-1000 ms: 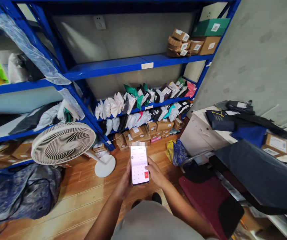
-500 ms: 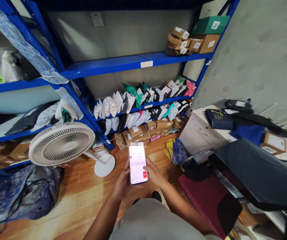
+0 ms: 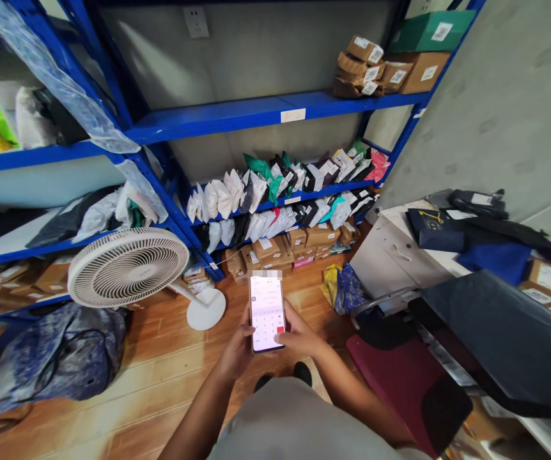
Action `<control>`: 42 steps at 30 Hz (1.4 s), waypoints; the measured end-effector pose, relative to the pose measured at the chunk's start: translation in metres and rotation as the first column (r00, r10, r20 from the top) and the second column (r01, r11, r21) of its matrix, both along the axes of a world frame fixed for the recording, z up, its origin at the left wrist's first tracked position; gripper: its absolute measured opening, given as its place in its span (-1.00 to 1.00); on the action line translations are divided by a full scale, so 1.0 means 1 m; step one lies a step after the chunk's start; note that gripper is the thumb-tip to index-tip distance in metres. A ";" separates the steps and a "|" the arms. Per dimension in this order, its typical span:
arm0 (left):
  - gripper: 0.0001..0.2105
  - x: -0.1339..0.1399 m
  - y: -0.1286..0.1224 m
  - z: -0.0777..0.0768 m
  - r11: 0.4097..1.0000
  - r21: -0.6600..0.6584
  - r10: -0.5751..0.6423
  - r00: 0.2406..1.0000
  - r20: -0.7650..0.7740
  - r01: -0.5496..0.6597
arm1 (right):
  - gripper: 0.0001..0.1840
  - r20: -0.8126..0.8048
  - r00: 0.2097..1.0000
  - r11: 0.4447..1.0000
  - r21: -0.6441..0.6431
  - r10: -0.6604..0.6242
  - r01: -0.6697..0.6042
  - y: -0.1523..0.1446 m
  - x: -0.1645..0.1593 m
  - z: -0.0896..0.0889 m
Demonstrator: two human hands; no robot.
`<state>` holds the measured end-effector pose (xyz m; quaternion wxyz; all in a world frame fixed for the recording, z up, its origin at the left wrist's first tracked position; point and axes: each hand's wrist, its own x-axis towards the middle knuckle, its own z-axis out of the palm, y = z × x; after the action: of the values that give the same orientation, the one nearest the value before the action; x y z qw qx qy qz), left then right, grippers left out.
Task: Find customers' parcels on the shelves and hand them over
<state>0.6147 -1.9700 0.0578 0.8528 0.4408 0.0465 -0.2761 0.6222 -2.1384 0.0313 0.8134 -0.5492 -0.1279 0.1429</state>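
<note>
A smartphone (image 3: pixel 266 306) is held upright in front of my body, its lit screen showing a number keypad with a red key at the lower right. My left hand (image 3: pixel 238 345) is closed around the phone's left edge, thumb at the screen's side. On the other side my right hand (image 3: pixel 298 333) grips the right edge, and its thumb lies over the lower right of the keypad near the red key. The fingers behind the phone are hidden. Small print on the screen is too fine to read.
A white fan (image 3: pixel 129 265) stands on the wood floor to the left, near a blue bundle (image 3: pixel 64 354). Ahead, blue shelves (image 3: pixel 237 118) hold labelled parcels (image 3: pixel 266 172) and cardboard boxes (image 3: pixel 321 235). A dark red chair (image 3: pixel 400 383) and a white desk (image 3: pixel 376 252) are at right.
The right thumb has moved down the keypad, from above the red key to its lower left. The view has shifted slightly, so the surroundings sit further right. Both hands still hold the phone.
</note>
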 end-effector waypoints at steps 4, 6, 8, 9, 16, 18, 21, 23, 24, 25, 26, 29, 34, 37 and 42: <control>-0.26 0.002 -0.002 0.003 0.994 0.103 0.026 1.000 -0.008 -0.025 | -0.36 -0.001 1.000 1.000 -0.012 -0.005 0.005 -0.002 0.003 0.003; -0.25 0.004 -0.002 0.001 0.992 0.126 0.028 0.999 -0.019 -0.025 | -0.45 -0.026 0.999 0.999 -0.011 -0.032 0.032 -0.001 0.006 0.005; -0.21 0.006 -0.001 -0.002 0.997 0.076 0.016 1.000 -0.020 -0.015 | -0.50 -0.044 0.997 0.998 -0.030 -0.056 0.055 0.000 0.008 0.006; -0.18 0.007 0.000 -0.004 0.999 0.041 0.007 1.000 -0.023 -0.006 | -0.51 -0.051 0.997 0.998 -0.033 -0.058 0.057 -0.001 0.009 0.006; 0.03 0.012 0.001 -0.006 1.000 0.000 -0.017 0.999 -0.042 0.017 | -0.51 -0.100 0.991 0.996 -0.023 -0.086 0.084 -0.003 0.015 0.000; 0.04 0.013 0.000 -0.005 0.999 0.032 -0.022 0.999 -0.029 0.023 | -0.52 -0.116 0.990 0.997 -0.020 -0.081 0.079 -0.003 0.016 0.000; 0.02 0.015 -0.001 -0.005 0.995 0.100 -0.013 1.000 -0.019 0.015 | -0.53 -0.127 0.989 0.997 -0.008 -0.079 0.079 -0.002 0.018 0.003; 0.00 0.016 0.000 -0.006 0.993 0.114 -0.015 1.000 -0.007 0.016 | -0.58 -0.125 0.988 0.996 -0.008 -0.094 0.094 0.000 0.019 0.004; -0.01 0.017 0.001 -0.007 0.995 0.100 -0.019 1.000 -0.006 0.020 | -0.60 -0.126 0.987 0.995 -0.013 -0.104 0.103 0.001 0.020 0.004; -0.02 0.018 0.002 -0.007 0.997 0.073 -0.025 1.000 -0.008 0.026 | -0.62 -0.129 0.985 0.993 -0.021 -0.116 0.114 0.002 0.020 0.004; -0.03 0.019 0.003 -0.008 0.999 0.038 -0.033 0.999 -0.011 0.033 | -0.63 -0.132 0.983 0.991 -0.028 -0.131 0.128 0.003 0.021 0.003; -0.06 0.023 0.005 -0.009 0.998 -0.047 -0.049 0.999 -0.021 0.048 | -0.55 -0.097 0.989 0.993 -0.033 -0.115 0.112 0.001 0.023 -0.002; -0.13 0.028 0.001 -0.010 0.996 -0.082 -0.037 0.999 -0.022 0.035 | -0.35 -0.068 0.995 0.997 -0.019 -0.072 0.070 -0.003 0.028 -0.002; -0.23 0.031 -0.005 -0.009 0.998 -0.042 -0.050 0.999 -0.010 0.049 | -0.65 -0.178 0.960 0.976 -0.034 -0.217 0.215 -0.002 0.036 0.002; -0.28 0.036 -0.018 -0.007 0.999 0.020 -0.045 0.999 -0.009 0.046 | -0.49 -0.226 0.915 0.943 -0.075 -0.334 0.326 -0.001 0.050 0.001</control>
<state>0.6508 -1.9884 0.0511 0.8416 0.4491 0.0430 -0.2969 0.6719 -2.1390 0.0319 0.8252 -0.5565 0.0666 0.0701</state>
